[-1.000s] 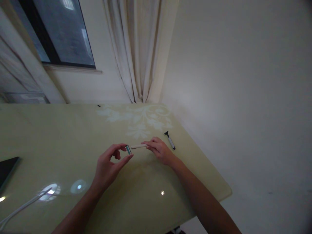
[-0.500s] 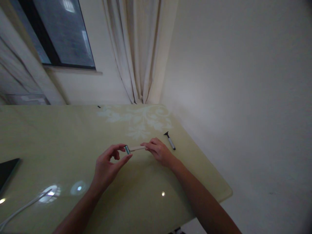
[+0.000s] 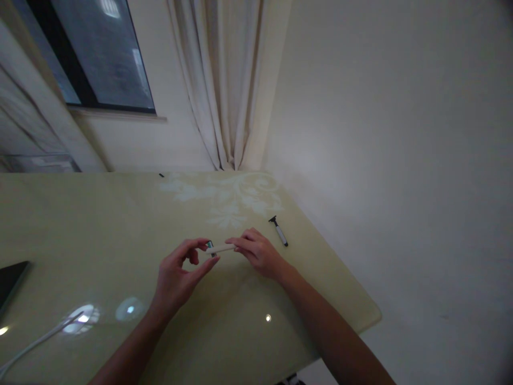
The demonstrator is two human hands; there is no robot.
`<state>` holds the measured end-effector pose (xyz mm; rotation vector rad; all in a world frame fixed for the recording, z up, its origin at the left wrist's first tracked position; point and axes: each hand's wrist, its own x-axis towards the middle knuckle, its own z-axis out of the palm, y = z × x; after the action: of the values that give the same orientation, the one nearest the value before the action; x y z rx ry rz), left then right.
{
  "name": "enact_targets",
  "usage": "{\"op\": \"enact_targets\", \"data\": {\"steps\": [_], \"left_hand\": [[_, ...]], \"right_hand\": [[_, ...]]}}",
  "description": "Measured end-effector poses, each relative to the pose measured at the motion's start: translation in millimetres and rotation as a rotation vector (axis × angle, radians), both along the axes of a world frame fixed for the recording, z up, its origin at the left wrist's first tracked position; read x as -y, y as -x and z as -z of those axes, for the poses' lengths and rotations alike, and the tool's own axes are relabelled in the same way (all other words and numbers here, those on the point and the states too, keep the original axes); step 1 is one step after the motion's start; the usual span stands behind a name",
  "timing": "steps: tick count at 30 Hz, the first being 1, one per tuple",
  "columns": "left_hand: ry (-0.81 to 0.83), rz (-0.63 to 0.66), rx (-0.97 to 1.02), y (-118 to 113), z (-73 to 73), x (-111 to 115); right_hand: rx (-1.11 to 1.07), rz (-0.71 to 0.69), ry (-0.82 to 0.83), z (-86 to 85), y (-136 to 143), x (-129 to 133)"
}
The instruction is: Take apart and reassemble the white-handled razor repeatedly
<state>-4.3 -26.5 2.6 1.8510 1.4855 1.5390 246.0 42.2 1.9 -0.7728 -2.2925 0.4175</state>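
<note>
Between thumb and fingertips, my left hand [image 3: 180,267] pinches a small razor head [image 3: 210,244] with a green-blue face and dark edges. My right hand [image 3: 258,251] is closed on one end of a slim cream-coloured razor handle [image 3: 222,248]. The handle's other end lies across the razor head and hides its middle; I cannot tell whether the two are joined. Both hands are just above the table. Beyond my right hand, a second razor [image 3: 279,231], with a grey handle and black head, lies on the tabletop.
The glossy pale-green table [image 3: 100,224] has its right edge close to a white wall [image 3: 393,160]. At the left lie a dark flat object [image 3: 12,278] and a white cable [image 3: 44,340]. A tiny black piece [image 3: 161,175] rests by the far edge, near the curtain [image 3: 224,96].
My right hand has moved slightly left, carrying the handle with it. The handle's end, earlier at the side of the razor head, now overlaps it. My left hand has barely moved.
</note>
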Motion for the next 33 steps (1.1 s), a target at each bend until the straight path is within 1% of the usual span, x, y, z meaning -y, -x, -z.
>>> {"op": "enact_targets", "data": {"steps": [1, 5, 9, 10, 14, 18, 20, 23, 27, 30, 33], "left_hand": [[-0.007, -0.002, -0.001, 0.0, 0.0, 0.2], [-0.026, 0.006, -0.035, -0.8, -1.1, 1.3], [-0.048, 0.019, -0.050, -1.8, -1.8, 3.1], [-0.052, 0.020, -0.045, -1.9, -1.8, 3.5], [-0.047, 0.033, -0.038, -3.1, -1.5, 4.3], [-0.059, 0.029, -0.042, -4.5, -1.7, 4.3], [-0.049, 0.033, -0.043, -4.7, -2.1, 3.8], [-0.026, 0.035, -0.027, -4.4, -2.6, 3.0], [-0.013, 0.019, 0.013, -4.2, -2.5, 2.6], [0.012, 0.039, 0.003, -3.6, -1.9, 2.2], [0.032, 0.055, -0.002, -2.0, -0.3, 0.9]], "right_hand": [[0.008, -0.002, -0.002, 0.1, 0.3, 0.2], [-0.033, 0.084, -0.005, 0.8, -0.3, -0.1], [-0.061, -0.002, 0.009, 0.9, -0.8, -0.3], [-0.060, -0.003, 0.000, 0.6, -1.1, -0.4], [-0.108, 0.074, -0.011, -1.2, -1.1, 1.0], [-0.053, 0.022, 0.030, -1.0, 3.2, 4.7], [-0.029, 0.043, 0.023, 0.1, 4.2, 4.8], [-0.048, 0.087, -0.003, 1.0, 3.6, 3.9], [-0.018, 0.060, 0.000, 0.8, 3.1, 3.3], [-0.025, 0.094, 0.001, 1.5, 1.8, 2.0], [-0.043, 0.030, 0.027, 3.8, 0.4, 0.2]]}}
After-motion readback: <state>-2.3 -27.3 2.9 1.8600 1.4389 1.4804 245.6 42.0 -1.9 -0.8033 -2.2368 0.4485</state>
